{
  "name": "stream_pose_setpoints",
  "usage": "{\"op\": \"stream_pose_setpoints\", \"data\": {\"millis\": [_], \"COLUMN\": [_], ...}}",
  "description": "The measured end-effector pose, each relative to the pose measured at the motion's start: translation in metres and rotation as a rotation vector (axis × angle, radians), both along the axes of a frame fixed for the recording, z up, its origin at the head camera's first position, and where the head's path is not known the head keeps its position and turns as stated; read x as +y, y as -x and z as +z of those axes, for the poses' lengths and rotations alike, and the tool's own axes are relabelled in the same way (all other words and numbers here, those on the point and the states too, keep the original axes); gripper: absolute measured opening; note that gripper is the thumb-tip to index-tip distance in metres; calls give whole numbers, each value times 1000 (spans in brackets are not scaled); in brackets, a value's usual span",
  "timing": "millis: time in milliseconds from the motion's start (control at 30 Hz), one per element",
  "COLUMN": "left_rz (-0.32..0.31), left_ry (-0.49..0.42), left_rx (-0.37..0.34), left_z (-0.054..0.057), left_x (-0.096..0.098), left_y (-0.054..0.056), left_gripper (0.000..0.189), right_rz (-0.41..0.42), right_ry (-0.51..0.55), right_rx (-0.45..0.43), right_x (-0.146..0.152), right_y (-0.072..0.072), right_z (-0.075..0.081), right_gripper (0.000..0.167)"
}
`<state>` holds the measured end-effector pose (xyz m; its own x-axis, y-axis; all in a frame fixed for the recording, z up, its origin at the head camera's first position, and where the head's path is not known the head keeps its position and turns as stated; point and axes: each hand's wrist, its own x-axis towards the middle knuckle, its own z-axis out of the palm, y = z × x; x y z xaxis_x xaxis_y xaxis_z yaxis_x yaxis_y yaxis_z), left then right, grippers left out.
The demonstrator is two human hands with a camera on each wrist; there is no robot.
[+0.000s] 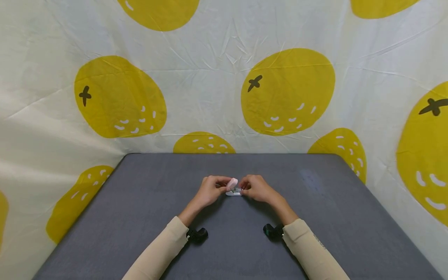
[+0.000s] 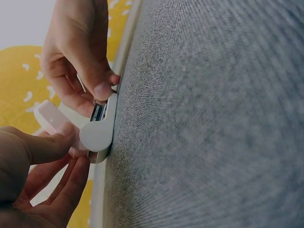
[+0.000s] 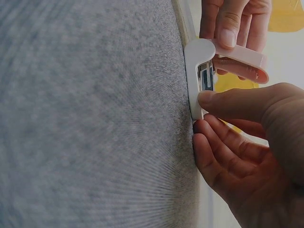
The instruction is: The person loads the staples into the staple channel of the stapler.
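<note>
A small stapler with a white base [image 1: 233,193] and a pink top arm [image 1: 231,184] rests on the table, its top swung up. My left hand [image 1: 209,190] pinches that raised arm between thumb and fingers near the hinge. At the opposite end, my right hand [image 1: 258,188] grips the base, with the thumb [image 3: 209,99] pressed on its tip and fingers against the far side. The metal staple channel [image 3: 207,76] lies exposed between the hands. A spring shows under the arm in the right wrist view. Whether staples fill the channel is hard to tell.
The grey table [image 1: 147,217] stretches out around both hands. A white cloth [image 1: 203,97] printed with yellow fruit hangs behind it and at the sides. Each wrist carries a black camera, one of them [image 1: 198,235] by the left sleeve.
</note>
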<state>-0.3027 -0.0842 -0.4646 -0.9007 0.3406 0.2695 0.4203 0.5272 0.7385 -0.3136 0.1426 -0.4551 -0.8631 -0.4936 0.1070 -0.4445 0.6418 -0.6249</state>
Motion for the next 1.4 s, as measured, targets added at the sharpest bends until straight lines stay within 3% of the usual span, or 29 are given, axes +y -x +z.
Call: {"op": "stream_pose_setpoints", "data": {"millis": [233, 533, 800, 1033, 1200, 1400], "left_rz": [-9, -15, 10, 3, 3, -3], "left_ry": [12, 61, 87, 111, 114, 113], "left_rx": [14, 77, 40, 14, 6, -15], "left_z": [1, 0, 0, 0, -1, -2], "left_x": [1, -1, -2, -4, -5, -5], "left_y": [0, -1, -3, -2, 1, 2], "left_gripper": [27, 22, 23, 22, 22, 23], "right_rz": [-9, 3, 25, 10, 2, 19], "right_ry": [0, -36, -38, -27, -1, -2], "right_rx": [-5, 78, 47, -14, -49, -29], "right_x": [-1, -4, -5, -4, -3, -3], "right_y": [0, 3, 1, -4, -4, -4], "right_z": [0, -5, -1, 7, 8, 8], "right_gripper": [10, 7, 10, 35, 37, 36]}}
